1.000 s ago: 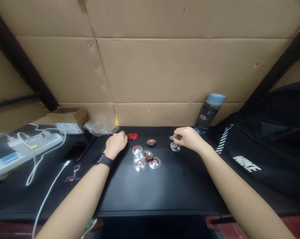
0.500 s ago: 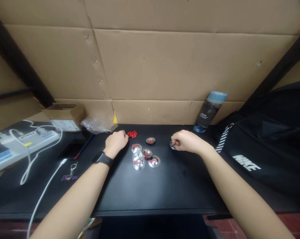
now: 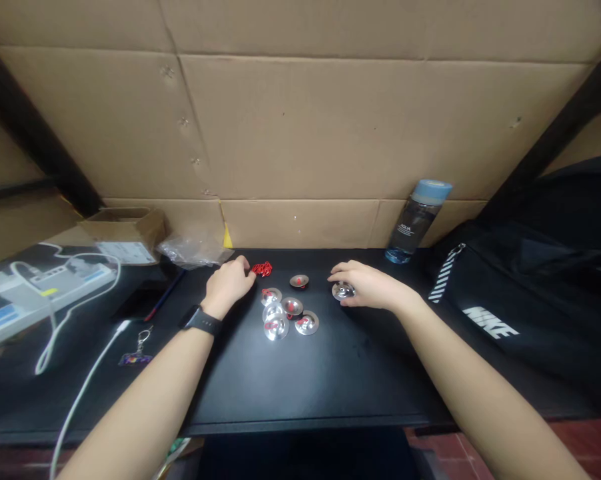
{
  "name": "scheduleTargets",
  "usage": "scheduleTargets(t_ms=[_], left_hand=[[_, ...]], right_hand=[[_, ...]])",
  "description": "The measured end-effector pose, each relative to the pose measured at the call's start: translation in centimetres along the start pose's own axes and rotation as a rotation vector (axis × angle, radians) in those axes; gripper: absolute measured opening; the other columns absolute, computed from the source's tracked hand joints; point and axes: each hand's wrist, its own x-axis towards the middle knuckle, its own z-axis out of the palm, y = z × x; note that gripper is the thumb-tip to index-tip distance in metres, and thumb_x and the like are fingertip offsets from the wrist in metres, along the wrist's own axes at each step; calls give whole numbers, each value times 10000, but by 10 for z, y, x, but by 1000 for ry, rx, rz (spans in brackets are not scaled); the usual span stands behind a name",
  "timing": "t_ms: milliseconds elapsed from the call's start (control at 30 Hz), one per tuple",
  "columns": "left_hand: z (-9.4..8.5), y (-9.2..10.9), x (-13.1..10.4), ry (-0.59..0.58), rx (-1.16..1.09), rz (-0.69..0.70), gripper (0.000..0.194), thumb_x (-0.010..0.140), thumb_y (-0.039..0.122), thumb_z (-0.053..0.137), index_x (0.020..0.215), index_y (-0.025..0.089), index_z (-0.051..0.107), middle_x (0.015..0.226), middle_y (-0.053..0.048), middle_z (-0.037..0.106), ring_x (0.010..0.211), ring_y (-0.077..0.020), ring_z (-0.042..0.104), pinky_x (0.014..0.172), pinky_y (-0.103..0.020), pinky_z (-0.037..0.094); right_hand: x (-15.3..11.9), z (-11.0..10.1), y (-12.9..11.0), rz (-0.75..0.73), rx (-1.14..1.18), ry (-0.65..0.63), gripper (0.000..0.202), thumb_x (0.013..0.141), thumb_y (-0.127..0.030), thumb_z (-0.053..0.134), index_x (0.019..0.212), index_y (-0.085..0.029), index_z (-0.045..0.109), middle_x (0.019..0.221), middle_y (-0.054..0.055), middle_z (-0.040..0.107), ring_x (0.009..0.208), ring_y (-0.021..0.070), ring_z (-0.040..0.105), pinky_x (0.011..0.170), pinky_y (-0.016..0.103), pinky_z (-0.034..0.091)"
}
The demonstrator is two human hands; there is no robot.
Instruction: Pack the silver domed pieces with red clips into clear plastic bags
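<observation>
My right hand (image 3: 363, 285) has its fingers spread around a small metal finger cymbal (image 3: 343, 291) lying on the black table. At the left, my left hand (image 3: 229, 283), with a dark watch on the wrist, rests beside a bundle of red cords (image 3: 262, 269). Its fingers are bent but slightly apart, their tips at the bundle's edge. Between the hands lie several more shiny finger cymbals with red cord at their centres. One cymbal (image 3: 299, 281) sits alone at the back; others overlap in a cluster, including a cymbal (image 3: 276, 327) at its front and a cymbal (image 3: 307, 323) on its right.
A water bottle (image 3: 411, 230) stands at the back right, near a black bag (image 3: 520, 293). On the left are a power strip (image 3: 80, 287) with white cables, a small cardboard box (image 3: 130, 233), a clear plastic bag (image 3: 193, 250), a phone (image 3: 138, 300) and a keychain (image 3: 138, 357).
My right hand has opened its fingers from the cymbal, which now shows more fully on the table. The left fingers have loosened slightly beside the red cords. The whole view has shifted a little.
</observation>
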Motion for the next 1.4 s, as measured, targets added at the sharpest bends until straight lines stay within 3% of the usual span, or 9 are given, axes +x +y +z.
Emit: scheduleTargets(t_ms=[167,333,767,1267,1400], left_hand=[[-1,2,-2,18,6,26,257,892,396,517,1083,267,632,1123,-98,743,988,-350,713,758,-414,543],[-5,4,-5,59,-14,36,268,889,379,514,1094,257,636,1133,-106,744,993,-343,714,757,-404,541],[-4,5,-6,93,-45,70,227,878,378,527,1025,259,651,1072,-94,750,948,-332,713,712,-391,532],[-3,6,-6,88,-50,90,169,877,340,535,965,265,658,1021,-70,745,893,-290,698,672,-342,481],[0,8,-7,136,-75,212,148,889,325,551,954,244,656,989,-66,717,909,-263,675,728,-335,486]], right_hand=[[3,7,13,24,65,-85,356,821,-346,738,1153,-220,761,1296,117,669,1185,326,627,1021,420,500],[4,12,20,51,94,-75,431,750,-383,793,1142,-205,763,1290,126,662,1172,327,627,1020,408,497],[5,10,19,38,116,-79,336,727,-295,775,1046,-188,772,1196,112,682,1079,288,650,941,354,513],[-1,-3,25,54,116,-119,390,798,-270,692,1168,-157,739,1186,127,706,1064,278,675,965,350,511],[-2,-4,25,83,134,-120,346,795,-299,711,1118,-181,754,1120,105,723,993,263,685,886,331,522]])
